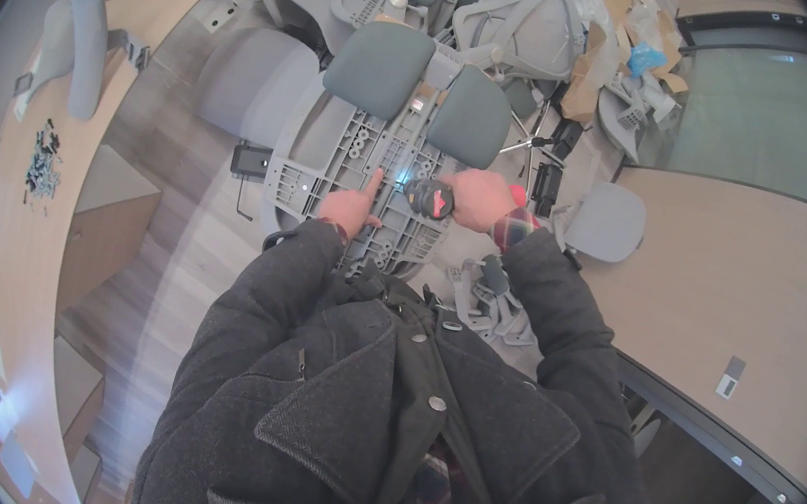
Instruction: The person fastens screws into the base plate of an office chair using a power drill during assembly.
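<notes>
My right hand (480,199) is wrapped round a dark cordless drill (428,199) with a red marking on it. The drill's nose points left, and a bluish-white light shines on the grey plastic chair frame (340,176) near it. On the left part of that ribbed frame lies my left hand (344,211), with the index finger stretched forward and the thumb apart. I see nothing held in it. Two dark grey-green pads (379,68) sit at the frame's far end. The drill's tip is too small to make out.
Chair parts and a grey chair back (521,33) are piled beyond the frame, beside torn cardboard (584,91). Many small screws (44,170) lie on the curved desk (141,13) at left. A wooden desk (722,281) stands at right, near a grey seat (608,223).
</notes>
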Demonstrator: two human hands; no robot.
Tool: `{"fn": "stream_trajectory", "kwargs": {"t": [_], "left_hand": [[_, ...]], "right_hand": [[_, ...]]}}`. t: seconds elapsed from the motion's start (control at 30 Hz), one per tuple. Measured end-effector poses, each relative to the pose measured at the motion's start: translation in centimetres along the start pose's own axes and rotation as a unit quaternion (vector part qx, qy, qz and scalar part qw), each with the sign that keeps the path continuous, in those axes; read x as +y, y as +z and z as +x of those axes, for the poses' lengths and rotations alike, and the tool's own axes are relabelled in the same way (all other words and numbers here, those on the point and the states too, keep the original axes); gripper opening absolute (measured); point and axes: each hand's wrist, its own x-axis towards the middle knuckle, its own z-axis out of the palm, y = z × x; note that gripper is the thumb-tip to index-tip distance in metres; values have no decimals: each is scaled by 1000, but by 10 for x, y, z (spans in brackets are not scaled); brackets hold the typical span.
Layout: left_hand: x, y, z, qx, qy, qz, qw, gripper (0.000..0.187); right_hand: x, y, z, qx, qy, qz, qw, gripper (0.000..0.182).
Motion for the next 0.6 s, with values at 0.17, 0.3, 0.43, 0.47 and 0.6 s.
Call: {"fn": "stream_trajectory", "kwargs": {"t": [0.17, 0.3, 0.43, 0.47, 0.6], "left_hand": [[-1, -5, -3, 2, -4, -16, 1000, 97], [-3, -4, -2, -13, 8, -20, 1000, 97], [-8, 9, 8, 75, -8, -207, 975, 69], [-10, 14, 11, 124, -20, -333, 934, 56], [-10, 26, 17, 74, 4, -713, 698, 29]], "right_hand": [[-20, -45, -21, -34, -17, -11, 999, 52], [2, -61, -46, 72, -19, 121, 990, 39], [18, -41, -55, 187, 37, 209, 959, 16], [19, -34, -56, 185, 61, 246, 950, 17], [12, 9, -63, 226, 83, 394, 887, 24]]}}
